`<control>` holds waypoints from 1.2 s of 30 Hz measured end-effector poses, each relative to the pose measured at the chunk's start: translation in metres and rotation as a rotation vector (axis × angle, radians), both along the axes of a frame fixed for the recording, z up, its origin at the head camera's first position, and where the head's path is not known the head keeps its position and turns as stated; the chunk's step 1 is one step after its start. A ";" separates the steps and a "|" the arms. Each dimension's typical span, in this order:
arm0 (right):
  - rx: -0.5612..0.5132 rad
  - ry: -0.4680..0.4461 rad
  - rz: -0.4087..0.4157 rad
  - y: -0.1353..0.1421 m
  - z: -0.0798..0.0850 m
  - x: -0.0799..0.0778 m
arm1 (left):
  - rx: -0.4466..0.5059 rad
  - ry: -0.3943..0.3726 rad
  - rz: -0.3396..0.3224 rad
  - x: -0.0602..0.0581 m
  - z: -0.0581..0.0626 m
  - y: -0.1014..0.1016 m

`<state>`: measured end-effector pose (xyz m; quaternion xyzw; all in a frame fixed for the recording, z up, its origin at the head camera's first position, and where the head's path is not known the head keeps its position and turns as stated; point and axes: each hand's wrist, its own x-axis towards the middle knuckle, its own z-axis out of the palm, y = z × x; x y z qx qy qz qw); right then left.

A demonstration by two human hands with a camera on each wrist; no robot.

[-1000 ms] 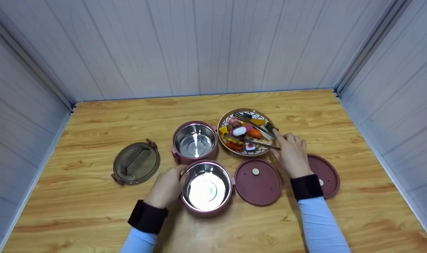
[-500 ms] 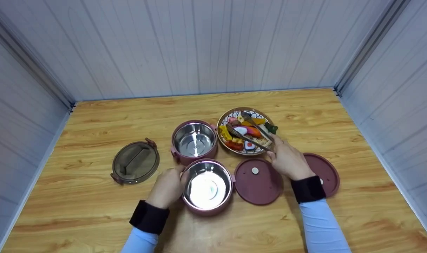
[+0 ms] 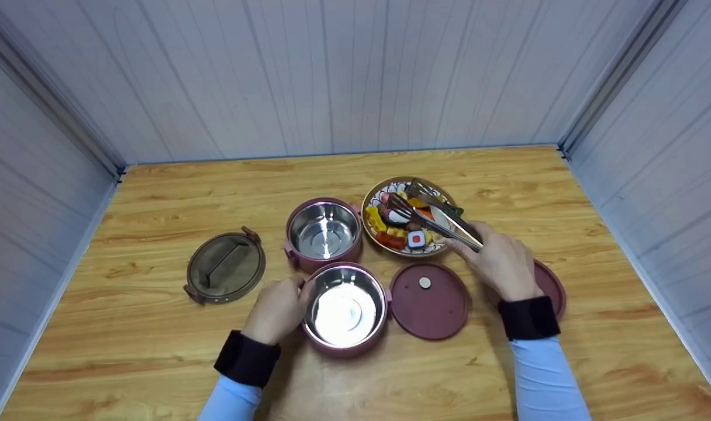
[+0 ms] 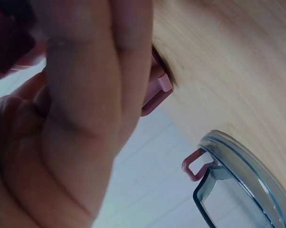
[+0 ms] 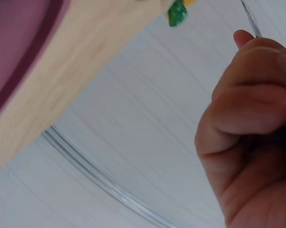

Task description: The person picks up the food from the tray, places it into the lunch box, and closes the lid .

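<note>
My left hand (image 3: 279,310) grips the left side of the near pink lunch box bowl (image 3: 316,342), which has a shiny steel inside. In the left wrist view my curled fingers (image 4: 86,85) hide most of what they hold. My right hand (image 3: 503,263) holds metal serving tongs (image 3: 461,229), their two arms apart over a patterned plate (image 3: 367,202) of colourful toy food. Among the pieces are a white roll (image 3: 416,239) with a red centre and a yellow piece (image 3: 375,218). Whether the tongs touch any food cannot be told.
A second steel-lined pink bowl (image 3: 297,255) stands behind the near one. To the left lies a translucent brown lid (image 3: 241,275) with a handle. Two flat maroon lids (image 3: 428,310) lie right of the near bowl, one partly under my right forearm. Panel walls (image 3: 355,82) enclose the wooden table.
My right hand has drawn back to the right, and the tongs have risen from the food with their arms spread. My left hand stays on the near bowl.
</note>
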<state>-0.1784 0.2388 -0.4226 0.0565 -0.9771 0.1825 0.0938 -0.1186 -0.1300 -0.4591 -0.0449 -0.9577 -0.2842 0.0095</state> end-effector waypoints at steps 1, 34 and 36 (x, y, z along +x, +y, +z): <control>0.001 0.014 0.003 0.001 0.002 0.001 | 0.001 0.001 0.000 0.000 -0.001 0.000; 0.135 0.227 0.107 0.009 -0.003 0.002 | 0.006 -0.007 -0.004 -0.003 -0.003 0.001; 0.121 0.225 0.100 0.011 -0.003 0.003 | 0.004 0.003 -0.009 -0.003 -0.004 0.001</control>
